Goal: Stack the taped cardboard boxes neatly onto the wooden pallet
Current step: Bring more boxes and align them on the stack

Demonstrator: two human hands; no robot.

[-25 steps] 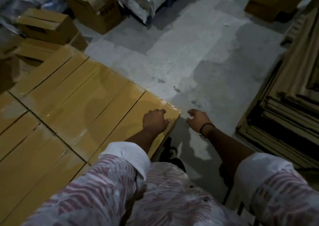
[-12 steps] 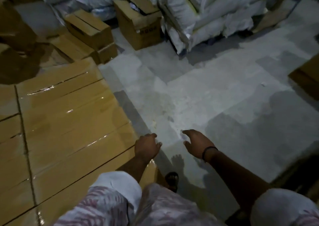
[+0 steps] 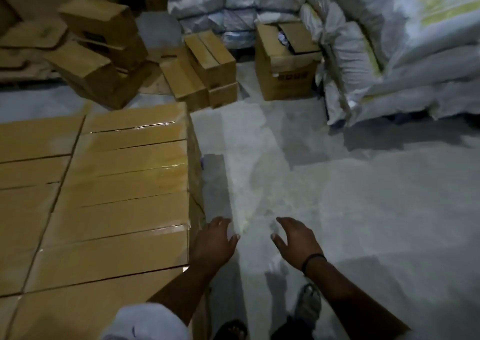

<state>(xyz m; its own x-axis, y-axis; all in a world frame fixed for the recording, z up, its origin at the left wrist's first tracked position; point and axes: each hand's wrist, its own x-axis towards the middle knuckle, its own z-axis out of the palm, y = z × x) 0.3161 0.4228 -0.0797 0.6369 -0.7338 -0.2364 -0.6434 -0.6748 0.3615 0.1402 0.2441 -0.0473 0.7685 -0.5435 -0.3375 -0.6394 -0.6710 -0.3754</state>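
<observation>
Pallet hidden under stacked boxes (image 3: 117, 183); stack cut off at left edge; sacks (image 3: 402, 40) cropped right.

Warehouse storeroom: concrete floor (image 3: 363, 209), white sacks (image 3: 389, 53) stacked far right, cardboard boxes (image 3: 117, 183) stacked near left

Bare floor (image 3: 337, 196) is lying open ahead of both empty hands. Stacked boxes (image 3: 117, 183) are walling the left, loose cartons (image 3: 207, 61) and sacks (image 3: 389, 53) are blocking the far side.

Taped cardboard boxes (image 3: 124, 183) lie flush in rows, pallet apparently hidden.
</observation>
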